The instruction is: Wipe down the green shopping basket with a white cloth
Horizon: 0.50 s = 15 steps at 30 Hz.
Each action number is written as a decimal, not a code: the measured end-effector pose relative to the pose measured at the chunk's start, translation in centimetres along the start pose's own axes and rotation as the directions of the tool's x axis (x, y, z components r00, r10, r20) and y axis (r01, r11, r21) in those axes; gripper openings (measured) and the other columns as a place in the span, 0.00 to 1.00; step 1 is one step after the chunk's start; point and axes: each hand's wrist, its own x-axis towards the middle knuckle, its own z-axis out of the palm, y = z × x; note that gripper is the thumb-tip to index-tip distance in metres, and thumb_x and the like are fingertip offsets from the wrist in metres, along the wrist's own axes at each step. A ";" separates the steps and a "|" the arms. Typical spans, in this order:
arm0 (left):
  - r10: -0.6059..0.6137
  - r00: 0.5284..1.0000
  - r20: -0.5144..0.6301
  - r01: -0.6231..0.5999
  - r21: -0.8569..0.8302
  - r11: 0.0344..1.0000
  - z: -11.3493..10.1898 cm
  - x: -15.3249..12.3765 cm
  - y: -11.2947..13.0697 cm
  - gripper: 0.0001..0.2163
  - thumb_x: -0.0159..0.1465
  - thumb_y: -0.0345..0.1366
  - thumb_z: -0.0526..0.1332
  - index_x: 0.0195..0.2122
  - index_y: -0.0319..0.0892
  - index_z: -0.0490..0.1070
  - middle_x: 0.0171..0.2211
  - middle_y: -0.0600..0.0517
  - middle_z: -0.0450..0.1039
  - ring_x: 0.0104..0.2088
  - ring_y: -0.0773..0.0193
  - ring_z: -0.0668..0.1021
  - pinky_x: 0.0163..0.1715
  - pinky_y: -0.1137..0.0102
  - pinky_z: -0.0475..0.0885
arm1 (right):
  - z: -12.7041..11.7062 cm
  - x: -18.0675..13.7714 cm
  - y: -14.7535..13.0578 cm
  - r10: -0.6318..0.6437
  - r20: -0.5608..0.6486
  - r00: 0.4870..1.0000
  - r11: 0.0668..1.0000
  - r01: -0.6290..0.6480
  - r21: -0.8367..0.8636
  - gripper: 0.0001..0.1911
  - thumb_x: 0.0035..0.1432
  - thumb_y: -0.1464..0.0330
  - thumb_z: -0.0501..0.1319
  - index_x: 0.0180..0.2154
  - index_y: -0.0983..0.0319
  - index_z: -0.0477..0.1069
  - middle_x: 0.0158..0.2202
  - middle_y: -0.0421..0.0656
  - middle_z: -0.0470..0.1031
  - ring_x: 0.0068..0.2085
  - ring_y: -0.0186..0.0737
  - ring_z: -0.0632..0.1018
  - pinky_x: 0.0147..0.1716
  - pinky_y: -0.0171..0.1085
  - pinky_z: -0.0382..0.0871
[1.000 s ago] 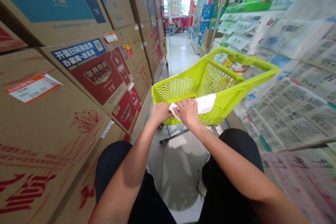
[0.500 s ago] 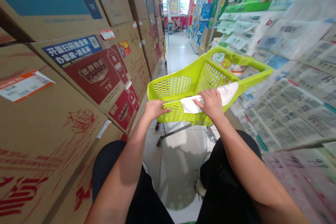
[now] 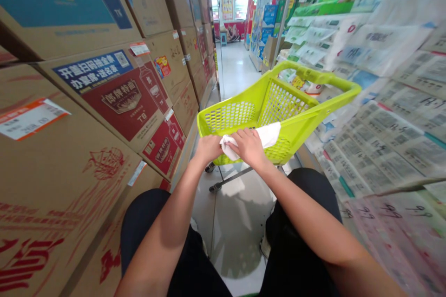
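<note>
A lime-green plastic shopping cart (image 3: 296, 116) stands in the aisle in front of me, tilted, with its handle (image 3: 313, 76) on the far side. My right hand (image 3: 249, 146) presses a white cloth (image 3: 266, 135) against the cart's near rim, fingers curled over the cloth. My left hand (image 3: 208, 147) rests on the same rim just left of it, fingers bent around the edge, touching the cloth's bunched end. My knees in black trousers show below my arms.
Stacked brown cartons (image 3: 114, 97) with red and blue labels line the left side. Shelves of wrapped paper goods (image 3: 390, 102) line the right. The tiled aisle floor (image 3: 237, 67) runs ahead toward more displays. The cart's wheels (image 3: 214, 188) stand on the floor.
My right hand slid the cloth leftward along the cart's rim, back beside my left hand. The cloth is now bunched between both hands. The cart shifted slightly.
</note>
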 end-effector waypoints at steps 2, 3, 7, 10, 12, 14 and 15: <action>0.007 1.000 0.004 -0.007 -0.002 1.000 -0.1 0.2 -0.7 0.21 0.67 0.56 0.57 0.45 0.48 0.83 0.43 0.42 0.84 0.48 0.46 0.84 0.43 0.64 0.74 | -0.6 -0.1 1.3 0.015 -0.003 1.000 1.000 -0.015 0.010 0.23 0.73 0.50 0.51 0.45 0.59 0.75 0.42 0.49 0.77 0.48 0.51 0.70 0.50 0.47 0.55; 0.007 1.000 0.005 -0.007 -0.001 1.000 -0.1 0.4 -1.0 0.22 0.66 0.57 0.57 0.45 0.49 0.83 0.43 0.43 0.84 0.48 0.47 0.84 0.43 0.64 0.74 | -1.0 -0.2 1.9 0.028 -0.008 1.000 1.000 -0.028 0.012 0.23 0.73 0.50 0.50 0.45 0.59 0.75 0.41 0.49 0.77 0.47 0.52 0.70 0.50 0.47 0.55; -0.020 1.000 0.003 0.020 0.003 1.000 0.0 0.7 -2.0 0.23 0.65 0.60 0.59 0.45 0.50 0.83 0.43 0.45 0.85 0.47 0.49 0.84 0.41 0.65 0.74 | -1.9 -0.9 3.3 0.006 -0.020 1.000 0.999 -0.005 0.042 0.23 0.75 0.54 0.50 0.53 0.60 0.75 0.46 0.50 0.78 0.50 0.52 0.71 0.53 0.47 0.56; -0.024 1.000 0.009 0.024 -0.005 1.000 0.0 0.6 -2.2 0.23 0.64 0.61 0.59 0.44 0.50 0.83 0.43 0.46 0.85 0.47 0.50 0.84 0.40 0.66 0.73 | -2.0 -1.5 3.6 -0.008 -0.046 0.999 0.997 0.011 0.078 0.21 0.75 0.60 0.49 0.57 0.60 0.74 0.50 0.49 0.78 0.52 0.50 0.71 0.56 0.46 0.57; -0.021 1.000 0.010 0.021 -0.011 1.000 -0.1 0.5 -2.1 0.23 0.64 0.61 0.60 0.44 0.50 0.83 0.42 0.45 0.85 0.46 0.49 0.84 0.40 0.65 0.73 | -2.1 -1.9 3.7 0.006 -0.060 0.998 0.996 -0.001 0.094 0.20 0.75 0.62 0.50 0.57 0.60 0.74 0.51 0.49 0.78 0.52 0.50 0.71 0.57 0.47 0.58; -0.018 1.000 0.007 0.018 -0.010 1.000 -0.2 0.5 -1.9 0.23 0.63 0.61 0.61 0.45 0.50 0.83 0.43 0.45 0.85 0.47 0.48 0.84 0.40 0.65 0.73 | -2.3 -2.1 3.5 0.021 -0.072 0.997 0.994 -0.013 0.107 0.20 0.73 0.60 0.53 0.57 0.60 0.75 0.52 0.50 0.77 0.53 0.52 0.71 0.57 0.48 0.58; -0.015 1.000 0.002 0.015 -0.009 1.000 -0.2 0.4 -1.8 0.23 0.64 0.61 0.60 0.46 0.50 0.83 0.43 0.45 0.85 0.47 0.48 0.84 0.41 0.65 0.73 | -2.5 -2.1 3.4 0.027 -0.081 0.996 0.993 -0.017 0.115 0.20 0.73 0.58 0.55 0.56 0.60 0.75 0.52 0.51 0.76 0.53 0.52 0.71 0.57 0.48 0.58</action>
